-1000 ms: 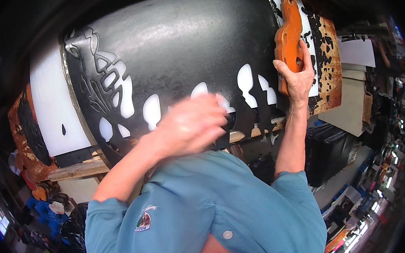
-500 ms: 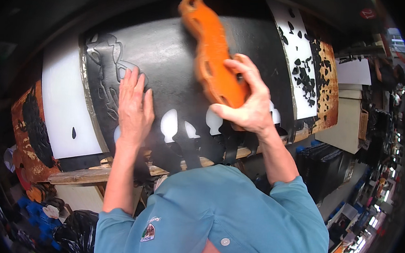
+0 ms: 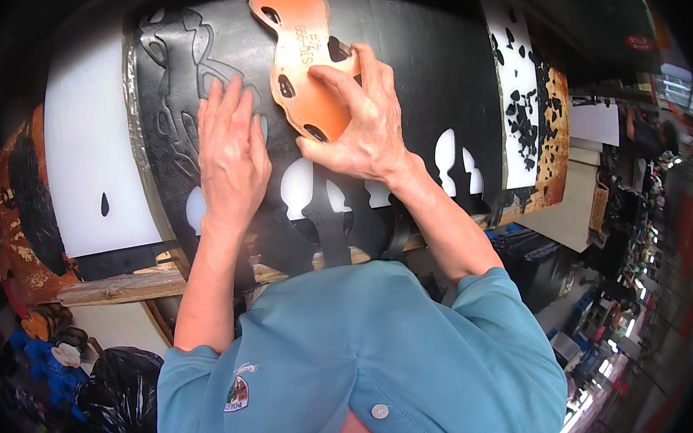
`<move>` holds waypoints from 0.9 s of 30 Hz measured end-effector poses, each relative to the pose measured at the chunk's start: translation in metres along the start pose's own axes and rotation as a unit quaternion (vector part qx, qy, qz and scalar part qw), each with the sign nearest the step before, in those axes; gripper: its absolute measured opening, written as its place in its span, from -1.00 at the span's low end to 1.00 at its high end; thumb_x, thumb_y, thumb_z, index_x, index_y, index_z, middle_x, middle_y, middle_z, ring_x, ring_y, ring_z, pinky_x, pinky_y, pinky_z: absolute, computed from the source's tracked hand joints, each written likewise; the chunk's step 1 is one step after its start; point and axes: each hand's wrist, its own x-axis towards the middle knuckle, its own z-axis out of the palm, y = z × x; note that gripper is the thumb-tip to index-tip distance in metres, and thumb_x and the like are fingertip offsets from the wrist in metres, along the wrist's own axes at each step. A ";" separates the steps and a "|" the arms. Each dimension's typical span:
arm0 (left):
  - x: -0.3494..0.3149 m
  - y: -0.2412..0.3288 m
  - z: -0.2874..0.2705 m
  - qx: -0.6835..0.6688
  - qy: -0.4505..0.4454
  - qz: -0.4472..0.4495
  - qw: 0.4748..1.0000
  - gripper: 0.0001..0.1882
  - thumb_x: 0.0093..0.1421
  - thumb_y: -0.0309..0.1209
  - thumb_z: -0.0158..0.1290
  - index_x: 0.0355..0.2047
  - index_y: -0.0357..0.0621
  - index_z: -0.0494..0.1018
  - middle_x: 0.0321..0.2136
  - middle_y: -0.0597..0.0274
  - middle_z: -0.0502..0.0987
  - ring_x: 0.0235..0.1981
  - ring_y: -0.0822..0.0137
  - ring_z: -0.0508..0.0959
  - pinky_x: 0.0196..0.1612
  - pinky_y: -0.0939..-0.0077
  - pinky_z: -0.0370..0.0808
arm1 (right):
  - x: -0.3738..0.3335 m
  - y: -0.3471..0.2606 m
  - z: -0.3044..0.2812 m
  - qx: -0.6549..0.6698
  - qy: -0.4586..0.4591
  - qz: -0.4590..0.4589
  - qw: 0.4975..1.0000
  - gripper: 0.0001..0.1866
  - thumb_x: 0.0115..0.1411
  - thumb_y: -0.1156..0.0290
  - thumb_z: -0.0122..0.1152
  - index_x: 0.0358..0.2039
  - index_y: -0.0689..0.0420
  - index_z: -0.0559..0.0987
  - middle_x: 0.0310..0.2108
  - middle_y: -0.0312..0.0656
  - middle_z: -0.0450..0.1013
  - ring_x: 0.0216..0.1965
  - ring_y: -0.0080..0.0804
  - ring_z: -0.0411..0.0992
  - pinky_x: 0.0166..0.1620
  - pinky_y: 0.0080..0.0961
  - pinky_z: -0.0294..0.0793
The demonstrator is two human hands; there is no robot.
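My right hand (image 3: 363, 124) grips the near end of a long, wavy-edged orange cutting die (image 3: 300, 62) with several dark holes along its edges. The die's pale top face is turned up, over a wide black sheet (image 3: 423, 68). To its left, my left hand (image 3: 232, 154) lies flat on the sheet, fingers stretched out and holding nothing. Beyond and beside those fingers, curved outlines (image 3: 201, 46) are cut or pressed into the black material. Leaf-shaped openings along the sheet's near edge show a white surface (image 3: 297, 188) underneath. Whether the die touches the sheet I cannot tell.
White board (image 3: 91, 148) shows at the left with one small black drop-shaped piece (image 3: 105, 204). Several black scraps (image 3: 523, 120) lie on the white strip at the right. A wooden rail (image 3: 125, 287) runs along the near edge. A black plastic bag (image 3: 129, 391) sits below left.
My right hand has carried the die left, toward my left hand, and turned its pale face up. My left hand stays flat on the sheet.
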 end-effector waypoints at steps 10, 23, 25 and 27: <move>0.001 -0.005 0.003 -0.018 0.020 0.003 1.000 -0.67 0.36 -0.56 0.10 0.10 -0.38 0.57 0.23 -0.14 0.55 0.36 -0.24 0.43 0.44 -0.15 0.27 | -0.003 0.013 0.000 -0.020 -0.023 -0.028 0.999 -0.09 -0.31 -0.03 0.64 0.14 0.01 0.63 0.23 0.19 0.27 0.13 0.25 0.35 0.19 0.06 0.47; -0.002 -0.002 -0.003 -0.054 -0.036 0.027 0.998 -0.46 0.36 -0.52 0.12 0.35 -0.03 0.46 0.26 0.08 0.56 0.45 -0.12 0.34 0.52 -0.15 0.09 | -0.029 0.048 -0.039 0.072 -0.140 -0.109 0.982 0.38 -0.38 -0.07 0.80 0.50 -0.05 0.28 0.48 0.33 0.03 0.43 0.37 0.13 0.40 0.09 0.34; -0.002 -0.003 -0.004 -0.068 -0.047 0.030 0.996 -0.44 0.37 -0.55 0.09 0.38 -0.01 0.45 0.26 0.08 0.56 0.46 -0.09 0.33 0.54 -0.14 0.04 | -0.029 0.050 -0.034 0.063 -0.104 -0.129 0.984 0.37 -0.41 -0.07 0.80 0.48 -0.07 0.31 0.46 0.34 0.06 0.38 0.39 0.18 0.36 0.12 0.38; -0.001 -0.004 -0.005 -0.092 -0.056 0.025 0.994 -0.43 0.37 -0.58 0.05 0.38 0.00 0.44 0.26 0.06 0.57 0.47 -0.04 0.32 0.55 -0.13 0.00 | -0.029 0.051 -0.030 0.066 -0.091 -0.140 0.984 0.37 -0.43 -0.07 0.80 0.46 -0.05 0.34 0.44 0.34 0.09 0.32 0.37 0.24 0.32 0.14 0.41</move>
